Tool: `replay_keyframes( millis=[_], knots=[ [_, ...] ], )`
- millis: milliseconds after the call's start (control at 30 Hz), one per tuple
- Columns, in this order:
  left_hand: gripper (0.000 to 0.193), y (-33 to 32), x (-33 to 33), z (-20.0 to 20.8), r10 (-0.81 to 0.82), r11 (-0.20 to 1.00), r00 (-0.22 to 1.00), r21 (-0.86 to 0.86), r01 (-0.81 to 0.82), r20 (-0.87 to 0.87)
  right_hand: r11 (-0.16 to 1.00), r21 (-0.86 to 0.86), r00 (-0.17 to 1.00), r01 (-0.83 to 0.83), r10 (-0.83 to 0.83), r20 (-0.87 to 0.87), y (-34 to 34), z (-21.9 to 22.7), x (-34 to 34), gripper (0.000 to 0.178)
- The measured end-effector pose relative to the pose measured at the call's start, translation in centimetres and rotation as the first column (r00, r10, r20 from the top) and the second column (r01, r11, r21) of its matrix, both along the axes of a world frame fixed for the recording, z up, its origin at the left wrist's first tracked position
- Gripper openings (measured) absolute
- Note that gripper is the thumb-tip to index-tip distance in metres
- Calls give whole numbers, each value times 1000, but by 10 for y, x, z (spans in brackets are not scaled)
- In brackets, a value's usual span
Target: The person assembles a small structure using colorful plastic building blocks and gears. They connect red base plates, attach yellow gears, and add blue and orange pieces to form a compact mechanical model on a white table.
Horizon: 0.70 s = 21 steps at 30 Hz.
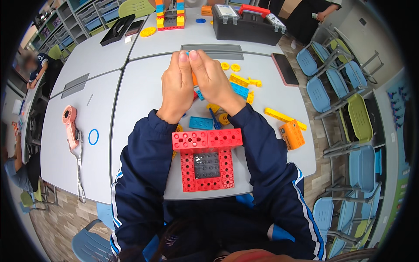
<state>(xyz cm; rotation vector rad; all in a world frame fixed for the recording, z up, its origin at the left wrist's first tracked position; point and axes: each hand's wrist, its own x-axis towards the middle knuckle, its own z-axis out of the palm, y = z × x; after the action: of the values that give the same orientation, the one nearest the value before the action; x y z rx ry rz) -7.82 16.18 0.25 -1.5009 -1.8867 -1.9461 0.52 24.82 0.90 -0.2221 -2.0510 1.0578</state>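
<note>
Orange piece (195, 79) (mostly hidden), between left hand (176, 87) and right hand (214, 83)

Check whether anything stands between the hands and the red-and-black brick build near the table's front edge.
Yes: a blue brick, a dark blue piece and a round yellow piece lie on the table between the left hand, the right hand and the red-and-black build.
</note>
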Motion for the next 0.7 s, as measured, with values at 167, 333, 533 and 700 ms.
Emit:
replay_keyframes(
  millis=[167, 333, 533, 700],
  knots=[
    [48, 2, -3, -8, -52, 999, 997, -11, 53, 55, 999, 20, 999, 36, -36, 3, 0, -2, 1, 60],
    [50, 6, -7, -20, -76, 993, 988, -74, 87, 134, 998, -10, 996, 69, -68, 49, 3, -12, -3, 60],
    [50, 13, -14, -32, -51, 994, 989, -89, 64, 141, 997, -22, 995, 74, -73, 72, 6, -17, -6, 60],
    [47, 10, -11, -14, -117, 989, 965, -59, 134, 236, 996, -16, 993, 88, -87, 85, 5, -4, -2, 61]
  ],
)
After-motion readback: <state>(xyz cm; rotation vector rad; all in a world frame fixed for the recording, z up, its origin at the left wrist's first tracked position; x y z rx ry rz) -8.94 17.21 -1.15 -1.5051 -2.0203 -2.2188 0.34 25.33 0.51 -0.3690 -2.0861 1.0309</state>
